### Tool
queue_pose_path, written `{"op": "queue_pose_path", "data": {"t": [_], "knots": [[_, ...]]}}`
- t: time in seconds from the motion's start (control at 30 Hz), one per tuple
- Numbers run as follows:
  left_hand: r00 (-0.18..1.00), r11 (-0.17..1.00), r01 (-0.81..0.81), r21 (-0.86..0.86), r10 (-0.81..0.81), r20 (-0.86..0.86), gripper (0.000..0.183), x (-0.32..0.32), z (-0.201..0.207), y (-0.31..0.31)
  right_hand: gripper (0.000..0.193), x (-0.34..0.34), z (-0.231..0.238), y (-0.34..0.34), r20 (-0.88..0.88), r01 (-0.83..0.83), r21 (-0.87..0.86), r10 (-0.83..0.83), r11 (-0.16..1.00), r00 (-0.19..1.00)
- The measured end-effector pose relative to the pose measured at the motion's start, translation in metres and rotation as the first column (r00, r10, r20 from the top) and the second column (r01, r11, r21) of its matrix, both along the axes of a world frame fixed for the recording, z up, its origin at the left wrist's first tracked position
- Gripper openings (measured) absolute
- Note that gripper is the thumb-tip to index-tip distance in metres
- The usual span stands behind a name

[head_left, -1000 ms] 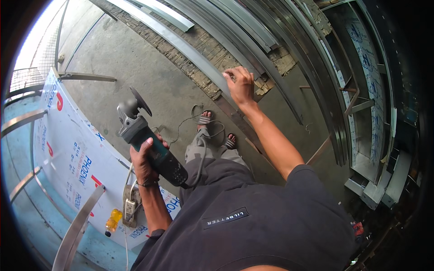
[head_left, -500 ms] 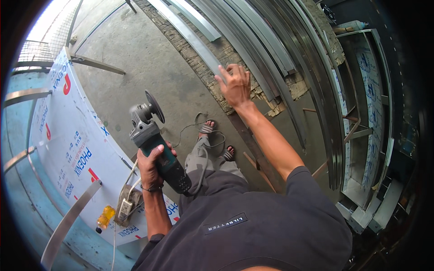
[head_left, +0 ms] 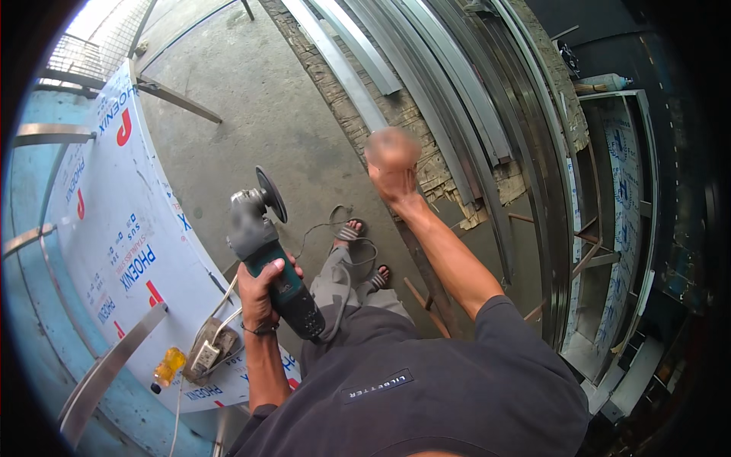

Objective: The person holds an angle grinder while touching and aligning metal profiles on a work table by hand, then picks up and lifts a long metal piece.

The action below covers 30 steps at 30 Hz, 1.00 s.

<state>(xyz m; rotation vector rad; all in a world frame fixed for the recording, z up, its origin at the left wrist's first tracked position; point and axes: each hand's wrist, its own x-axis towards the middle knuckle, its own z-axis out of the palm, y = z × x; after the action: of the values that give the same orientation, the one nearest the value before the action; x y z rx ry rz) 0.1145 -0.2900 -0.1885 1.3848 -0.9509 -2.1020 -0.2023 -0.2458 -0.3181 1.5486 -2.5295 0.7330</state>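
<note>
My left hand [head_left: 259, 295] is wrapped round the dark green body of an angle grinder [head_left: 289, 298]. The grinder's grey head points away from me, and its dark disc [head_left: 271, 194] stands upright, touching nothing. My right hand [head_left: 392, 169] is at the near end of a long, flat-faced metal bar [head_left: 337, 64], over the edge of a worn wooden board [head_left: 449, 185]. Its fingers are smeared, so whether they grip the bar does not show. A grey cord [head_left: 344, 293] runs from the grinder's rear down past my legs.
More long metal profiles [head_left: 449, 99] lie on the board to the right. A film-covered sheet [head_left: 114, 251] stands at left, with a socket block [head_left: 204, 356] and a yellow-handled tool [head_left: 170, 367] on it. A metal frame [head_left: 643, 228] is at far right. Cord loops lie near my feet.
My right hand has drawn slightly nearer to me along the bar's end, its fingers now blurred. The grinder has shifted slightly right and down in my left hand. The whole view has shifted a little.
</note>
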Motion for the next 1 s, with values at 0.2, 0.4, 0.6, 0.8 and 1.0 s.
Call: {"op": "queue_pose_path", "data": {"t": [0.2, 0.4, 0.6, 0.8, 1.0], "knots": [[0.999, 0.999, -0.052, 0.008, 0.052, -0.007, 0.043, 0.0, -0.001, -0.004, 0.042, -0.014, 0.006, -0.034, 0.04, -0.054, -0.022, 0.054, 0.998, 0.998], [0.997, 0.997, -0.07, 0.013, 0.071, -0.023, 0.043, -0.001, -0.004, -0.009, 0.049, -0.025, 0.002, -0.065, -0.148, -0.14, 0.105, 0.155, 0.984, 0.977], [0.995, 0.995, -0.096, 0.019, 0.096, -0.019, 0.043, -0.001, -0.006, -0.012, 0.029, -0.027, 0.003, -0.083, -0.066, -0.121, -0.077, 0.116, 0.99, 0.991], [0.993, 0.993, -0.115, 0.014, 0.116, -0.015, 0.042, 0.001, -0.007, -0.012, 0.017, -0.047, 0.0, -0.118, -0.223, -0.09, 0.049, 0.099, 0.995, 0.97], [0.989, 0.989, -0.145, 0.022, 0.145, -0.007, 0.042, 0.002, -0.008, -0.012, 0.014, -0.056, 0.005, -0.121, -0.256, -0.224, 0.081, 0.238, 0.971, 0.937]]}}
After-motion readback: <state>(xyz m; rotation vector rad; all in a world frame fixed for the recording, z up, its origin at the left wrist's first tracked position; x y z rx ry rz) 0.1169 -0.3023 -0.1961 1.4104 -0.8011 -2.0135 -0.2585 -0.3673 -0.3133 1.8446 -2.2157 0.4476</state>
